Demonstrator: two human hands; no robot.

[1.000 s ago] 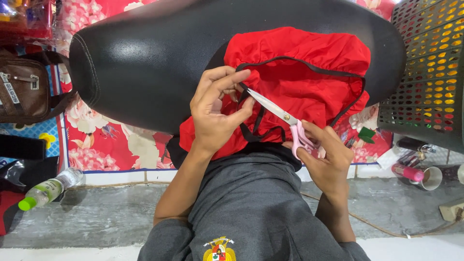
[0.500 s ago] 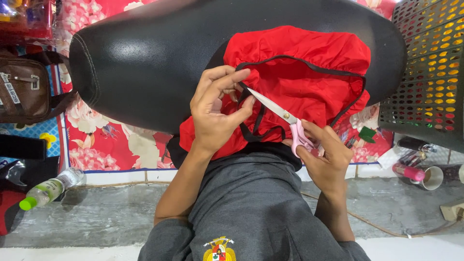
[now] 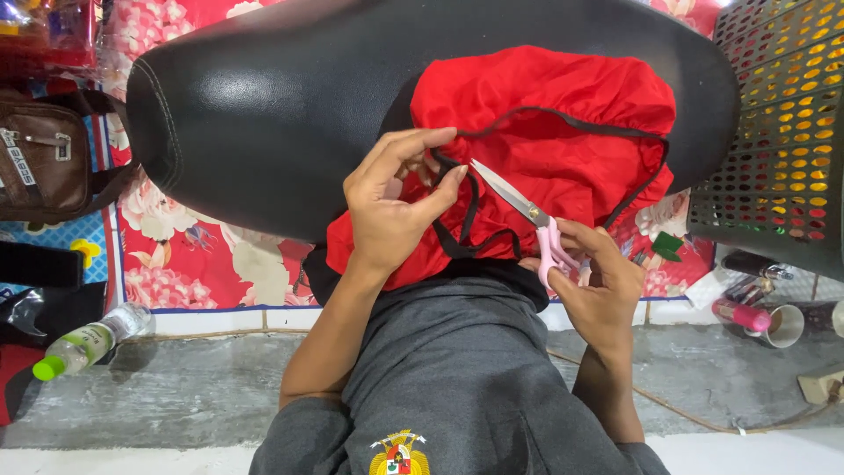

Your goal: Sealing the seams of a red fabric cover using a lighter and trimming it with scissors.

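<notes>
I see my left hand (image 3: 387, 207) pinching the black trim cord (image 3: 470, 211) of the red fabric (image 3: 563, 149), which is draped over the black padded seat (image 3: 264, 114) in front of me. My right hand (image 3: 593, 281) is closed through the pink handles of the scissors (image 3: 527, 211). Their long axis runs diagonally, handles low right and the blade tips pointing up-left toward my left fingertips (image 3: 457, 174). The tips sit just beside the pinched cord, so the left hand is the nearer to it.
</notes>
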